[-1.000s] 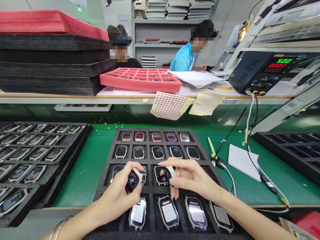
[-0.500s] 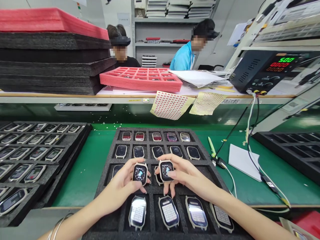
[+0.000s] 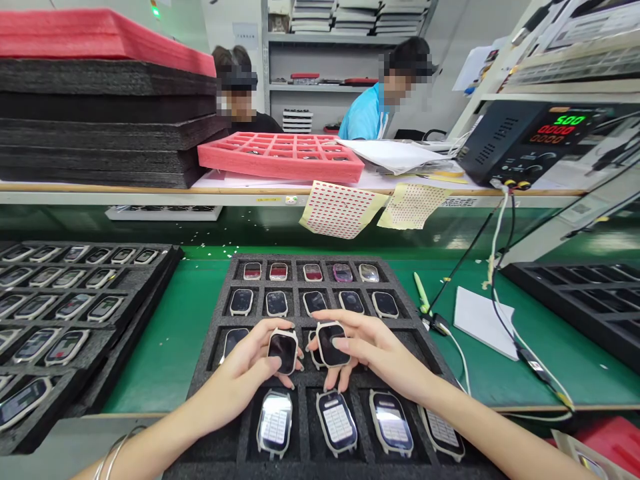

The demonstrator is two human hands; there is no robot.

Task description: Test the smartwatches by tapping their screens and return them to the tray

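Note:
Between the thumb and fingers of my left hand [image 3: 257,357] is a smartwatch without a strap [image 3: 283,351], its screen dark. My right hand [image 3: 367,343] grips a second smartwatch [image 3: 331,345], also dark-screened, with the thumb on its glass. Both are held just above a black foam tray [image 3: 213,373] with rows of compartments. Behind the right-hand watch, another watch lies partly hidden in its slot. Along the near row, watches with lit white screens [image 3: 337,423] rest in their slots; farther rows hold dark-screened watches [image 3: 315,303].
More black foam trays of watches stand at the left [image 3: 55,310] and right [image 3: 575,293]. On the green bench lie a light green pen [image 3: 421,292], white paper [image 3: 483,321] and cables. A shelf carries stacked foam, a red foam tray [image 3: 280,160] and a power supply [image 3: 530,143]. Two people are beyond.
The screens of both held watches showed lit watch faces and are now dark. My hands have stayed almost in place, keeping hold of both watches.

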